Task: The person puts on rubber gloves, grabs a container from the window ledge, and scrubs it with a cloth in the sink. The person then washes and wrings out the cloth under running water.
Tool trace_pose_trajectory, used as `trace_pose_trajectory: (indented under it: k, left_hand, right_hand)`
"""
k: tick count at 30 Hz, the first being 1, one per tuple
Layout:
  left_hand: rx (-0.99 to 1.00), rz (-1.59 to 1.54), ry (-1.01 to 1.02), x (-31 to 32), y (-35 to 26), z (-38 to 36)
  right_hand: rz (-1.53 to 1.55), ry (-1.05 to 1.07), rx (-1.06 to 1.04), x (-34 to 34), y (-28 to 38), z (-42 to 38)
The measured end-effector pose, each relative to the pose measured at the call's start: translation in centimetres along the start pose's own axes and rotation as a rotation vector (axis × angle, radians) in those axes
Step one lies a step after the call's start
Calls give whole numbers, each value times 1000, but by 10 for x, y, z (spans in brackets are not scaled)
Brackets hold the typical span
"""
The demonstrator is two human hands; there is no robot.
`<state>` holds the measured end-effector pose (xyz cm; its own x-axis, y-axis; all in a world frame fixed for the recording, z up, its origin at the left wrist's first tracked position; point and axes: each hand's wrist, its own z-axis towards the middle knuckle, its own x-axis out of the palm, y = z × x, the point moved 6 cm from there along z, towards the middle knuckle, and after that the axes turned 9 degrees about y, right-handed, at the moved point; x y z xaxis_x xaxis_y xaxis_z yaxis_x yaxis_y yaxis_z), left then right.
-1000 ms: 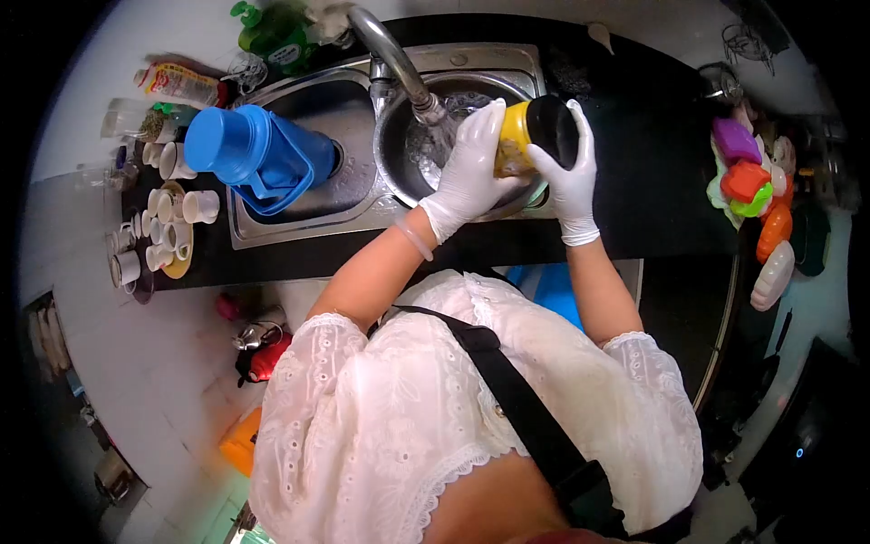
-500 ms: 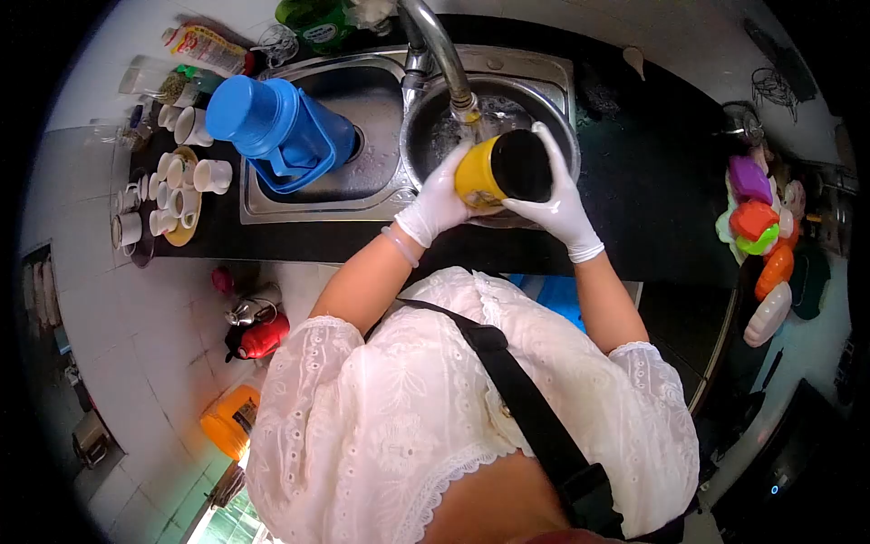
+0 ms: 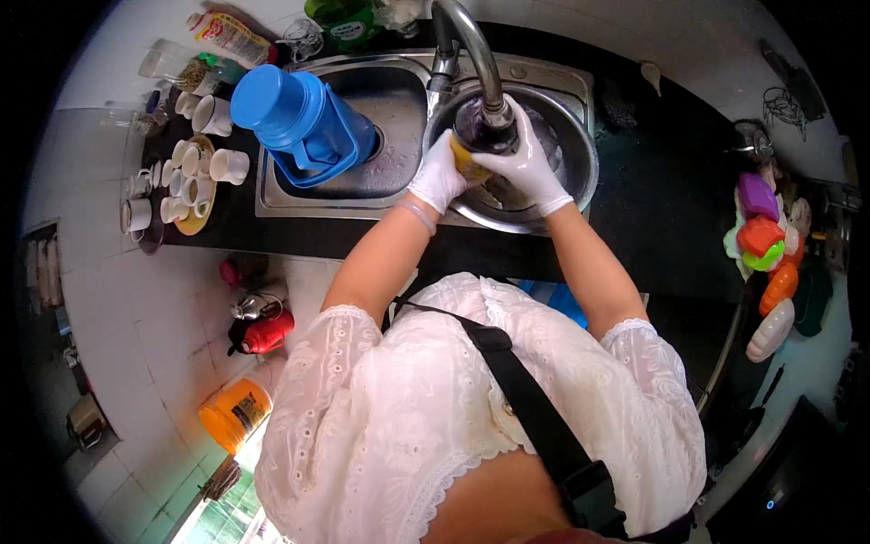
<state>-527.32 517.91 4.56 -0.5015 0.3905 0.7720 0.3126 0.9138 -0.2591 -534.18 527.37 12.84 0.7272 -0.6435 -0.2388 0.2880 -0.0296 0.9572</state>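
Note:
Both hands wear white gloves and hold a yellow container (image 3: 468, 163) with a dark end, above the round right basin (image 3: 589, 172). On its left side my left hand (image 3: 441, 174) is wrapped round the lower part. My right hand (image 3: 528, 163) grips it from the right, fingers reaching up near the spout. The metal faucet (image 3: 480, 54) ends right over the container's dark end. Part of the container is hidden by the gloves and the spout.
A large blue thermos (image 3: 313, 127) leans in the left basin (image 3: 399, 100). White cups (image 3: 229, 166) and a yellow tray (image 3: 207, 213) stand on the counter's left. Bottles are at the back left; colourful items (image 3: 759, 234) hang at the right.
The container has moved up under the spout and its dark end now points toward the faucet. Both hands moved with it, and the camera view has shifted slightly.

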Motion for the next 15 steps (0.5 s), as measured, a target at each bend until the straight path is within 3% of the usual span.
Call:
trace_pose_trajectory:
  k: [2, 3, 4, 6, 9, 10, 15]
  left_hand:
    - [-63, -94, 52, -8, 13, 21]
    - [-106, -47, -64, -7, 19, 8]
    - [-76, -1, 21, 6, 22, -3]
    - [-161, 19, -47, 12, 32, -13]
    - [-131, 240, 61, 25, 51, -7]
    - [-125, 226, 75, 29, 52, -6]
    - [-49, 297, 39, 26, 52, 5]
  right_hand:
    - [-136, -3, 57, -4, 11, -16]
    - [-179, -7, 84, -10, 10, -26]
    - [-222, -12, 109, -15, 13, -35]
    - [-233, -7, 158, -29, 18, -50]
    - [-274, -41, 129, -41, 23, -67]
    - [-151, -102, 102, -43, 22, -69]
    - [-356, -237, 85, -68, 31, -67]
